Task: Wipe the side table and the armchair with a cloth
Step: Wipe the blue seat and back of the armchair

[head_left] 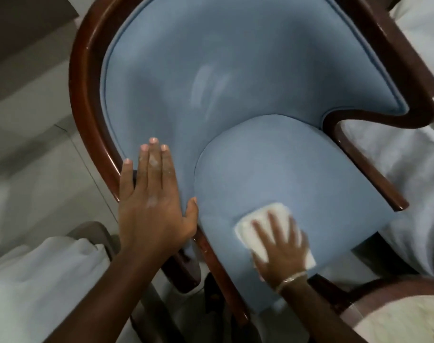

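White bedding (38, 273) is seen at the lower left corner. Further right, the left hand (154, 201) is laid flat with a wide grip, its fingers spread on the left inner side of the armchair (235, 58), beside the wooden frame. On the front edge of the blue seat cushion (297, 169), the white cloth (265, 233) is pressed down by the right hand (282, 251), fingers spread flat on it.

White bedding (408, 154) at 3 o'clock, rumpled. More white fabric (38, 276) at 8 o'clock. Pale tiled floor (25, 134) at 9 o'clock, grout lines visible. Fluffy cream material (404, 320) at 5 o'clock. Dark panel (20, 23) at 10 o'clock, blurred.
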### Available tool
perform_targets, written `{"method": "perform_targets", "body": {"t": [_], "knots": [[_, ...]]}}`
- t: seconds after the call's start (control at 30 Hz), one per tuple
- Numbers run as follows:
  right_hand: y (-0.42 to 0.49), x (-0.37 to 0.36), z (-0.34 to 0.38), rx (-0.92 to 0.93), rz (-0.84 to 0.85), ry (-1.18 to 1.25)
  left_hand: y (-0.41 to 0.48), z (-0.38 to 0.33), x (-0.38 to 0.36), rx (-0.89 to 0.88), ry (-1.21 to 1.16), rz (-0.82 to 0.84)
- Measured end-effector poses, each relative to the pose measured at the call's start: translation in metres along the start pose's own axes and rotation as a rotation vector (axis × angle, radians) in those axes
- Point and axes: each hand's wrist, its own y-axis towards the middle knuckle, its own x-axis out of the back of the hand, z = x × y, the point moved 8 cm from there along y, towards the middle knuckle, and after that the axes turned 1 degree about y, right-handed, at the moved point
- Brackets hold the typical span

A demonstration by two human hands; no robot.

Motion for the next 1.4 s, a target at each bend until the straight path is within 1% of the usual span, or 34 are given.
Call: {"method": "perform_targets", "body": {"t": [0.03, 0.07, 0.1, 0.17, 0.2, 0.23, 0.27, 0.33, 0.37, 0.4, 0.47, 0.53, 0.57, 0.6, 0.63, 0.67, 0.7, 0.73, 0.77, 0.8, 0.83, 0.9, 0.97, 1.03, 1.07, 1.1, 1.13, 1.2, 1.3, 1.33, 1.37, 1.4], "knots": [[-0.004, 0.003, -0.043, -0.159, 0.016, -0.001, 0.000, 0.000, -0.001, 0.000, -0.013, -0.007], [0.000, 0.007, -0.080, -0.324, 0.049, 0.036, 0.000, 0.000, -0.002, -0.001, -0.021, -0.014], [0.010, 0.014, -0.109, -0.484, 0.046, 0.111, 0.001, 0.001, -0.004, -0.004, -0.019, -0.018], [0.050, 0.037, -0.132, -0.739, -0.074, 0.256, 0.001, 0.000, -0.006, -0.019, -0.002, -0.022], [0.075, 0.048, -0.128, -0.813, -0.122, 0.302, 0.002, 0.000, -0.005, -0.027, 0.011, -0.022], [0.100, 0.055, -0.111, -0.823, -0.131, 0.349, 0.002, 0.000, -0.005, -0.032, 0.025, -0.019], [0.122, 0.058, -0.087, -0.765, -0.108, 0.351, 0.002, -0.001, -0.004, -0.034, 0.033, -0.010], [0.144, 0.055, -0.020, -0.487, -0.041, 0.228, 0.002, -0.002, -0.001, -0.047, 0.024, 0.014], [0.141, 0.052, 0.015, -0.336, 0.004, 0.176, 0.001, -0.003, 0.000, -0.065, 0.019, 0.018], [0.131, 0.051, 0.042, -0.223, 0.045, 0.135, 0.001, -0.005, 0.002, -0.098, 0.013, 0.018], [0.114, 0.051, 0.064, -0.122, 0.108, 0.099, 0.005, -0.001, 0.005, -0.199, 0.007, 0.012], [0.111, 0.055, 0.062, -0.102, 0.161, 0.198, 0.030, 0.018, 0.012, -0.278, 0.000, -0.003], [0.113, 0.061, 0.060, -0.141, 0.198, 0.384, 0.052, 0.032, 0.018, -0.305, 0.000, -0.025], [0.116, 0.072, 0.061, -0.224, 0.217, 0.662, 0.079, 0.046, 0.027, -0.343, 0.007, -0.058], [0.119, 0.085, 0.064, -0.330, 0.194, 0.951, 0.107, 0.059, 0.034, -0.382, 0.009, -0.092], [0.138, 0.102, 0.072, -0.461, 0.096, 1.199, 0.152, 0.075, 0.039, -0.446, 0.014, -0.105], [0.157, 0.116, 0.082, -0.517, -0.015, 1.357, 0.189, 0.087, 0.045, -0.506, 0.039, -0.128], [0.174, 0.130, 0.095, -0.509, -0.092, 1.492, 0.215, 0.092, 0.052, -0.561, 0.070, -0.153], [0.192, 0.143, 0.111, -0.476, -0.130, 1.555, 0.238, 0.092, 0.058, -0.630, 0.088, -0.178], [0.207, 0.152, 0.132, -0.412, -0.131, 1.607, 0.251, 0.089, 0.065, -0.693, 0.103, -0.206], [0.217, 0.158, 0.152, -0.359, -0.112, 1.596, 0.259, 0.085, 0.072, -0.757, 0.111, -0.253], [0.227, 0.157, 0.189, -0.330, -0.104, 1.534, 0.284, 0.080, 0.082, -0.853, 0.118, -0.294], [0.231, 0.144, 0.194, -0.369, -0.098, 1.535, 0.309, 0.066, 0.088, -0.944, 0.139, -0.239], [0.218, 0.131, 0.196, -0.356, -0.002, 1.565, 0.321, 0.047, 0.094, -1.038, 0.115, -0.183], [0.213, 0.130, 0.197, -0.343, 0.012, 1.564, 0.324, 0.040, 0.098, -1.064, 0.093, -0.163], [0.212, 0.136, 0.197, -0.356, -0.021, 1.581, 0.326, 0.036, 0.100, -1.076, 0.058, -0.156], [0.219, 0.146, 0.197, -0.383, -0.102, 1.562, 0.328, 0.033, 0.102, -1.079, 0.024, -0.155], [0.248, 0.186, 0.202, -0.429, -0.341, 1.355, 0.329, 0.029, 0.104, -1.104, -0.033, -0.155], [0.289, 0.229, 0.191, -0.674, -0.678, 1.222, 0.329, 0.029, 0.097, -1.121, -0.062, -0.181], [0.298, 0.226, 0.179, -0.695, -0.754, 1.178, 0.330, 0.030, 0.094, -1.125, -0.053, -0.200], [0.304, 0.220, 0.165, -0.695, -0.793, 1.125, 0.332, 0.029, 0.092, -1.132, -0.040, -0.211], [0.307, 0.208, 0.149, -0.694, -0.782, 1.083, 0.333, 0.029, 0.091, -1.138, -0.027, -0.220]]}}
